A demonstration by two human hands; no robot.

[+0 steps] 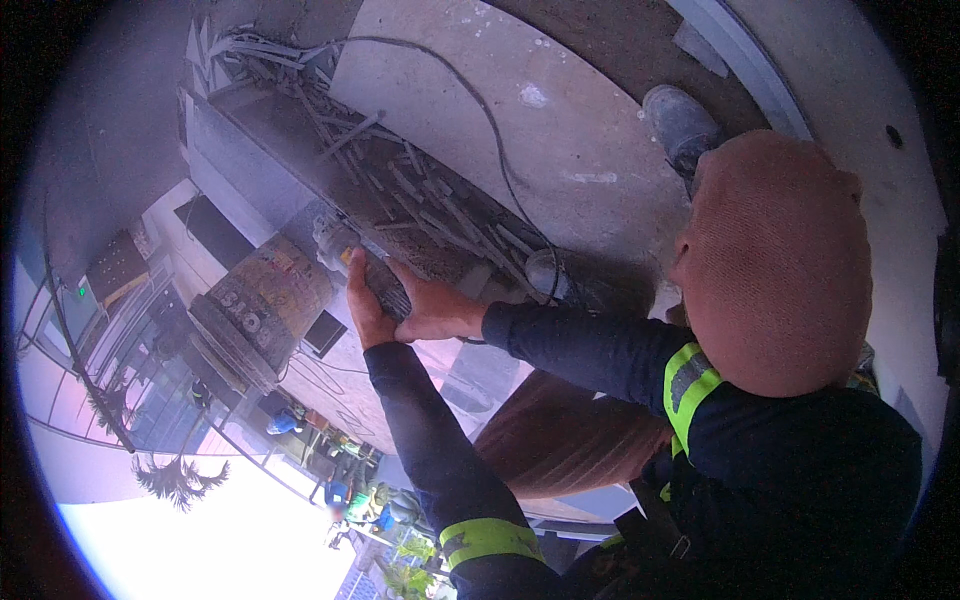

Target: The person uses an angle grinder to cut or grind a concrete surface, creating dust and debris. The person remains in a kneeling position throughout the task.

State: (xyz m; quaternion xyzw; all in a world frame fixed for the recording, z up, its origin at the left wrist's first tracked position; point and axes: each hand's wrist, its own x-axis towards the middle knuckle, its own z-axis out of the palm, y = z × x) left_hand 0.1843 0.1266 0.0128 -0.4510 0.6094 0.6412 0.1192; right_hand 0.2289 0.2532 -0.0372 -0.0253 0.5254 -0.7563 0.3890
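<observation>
Both arms reach forward in dark sleeves with yellow-green bands, and the hands meet on a dusty angle grinder (385, 287). My left hand (371, 312) is closed round its side, the thumb along the body. My right hand (440, 303) wraps the dark, ribbed rear part from the other side. The grinder's pale, dust-coated head points away from me, close to a grey-white surface; contact cannot be made out. Just left of it stands a dirty, brownish bucket (283, 282) with a wide rim. My bent knees (780, 265) in brown cloth flank the right arm.
A black cable (492, 118) curves over a pale board (430, 85) toward my dusty shoes (683, 118). Loose strips of debris (450, 215) lie beside a long panel (245, 165). Several people (370, 508) are far off at the lower left, near bright daylight.
</observation>
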